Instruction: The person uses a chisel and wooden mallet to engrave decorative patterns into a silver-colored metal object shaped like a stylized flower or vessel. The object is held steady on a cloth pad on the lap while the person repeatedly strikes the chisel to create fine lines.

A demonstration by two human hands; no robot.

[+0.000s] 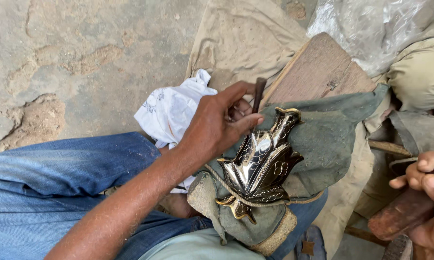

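Note:
A shiny dark metal vessel (263,166) with brass rim and foot lies on its side on a grey-green cloth pad (330,137) over my knee, tied down by a cord (226,188). My left hand (219,123) pinches a thin dark chisel (259,91) upright, its tip against the vessel's engraved shoulder. My right hand (426,192) at the right edge grips a brown wooden mallet (402,212), held apart from the vessel.
A white printed cloth (171,108) lies on the ground by my blue-jeaned leg (58,178). A wooden plank (318,70) sticks out behind the pad. Clear plastic sheeting (371,24) and beige sacking (246,38) lie beyond. Rough concrete floor (82,58) is at left.

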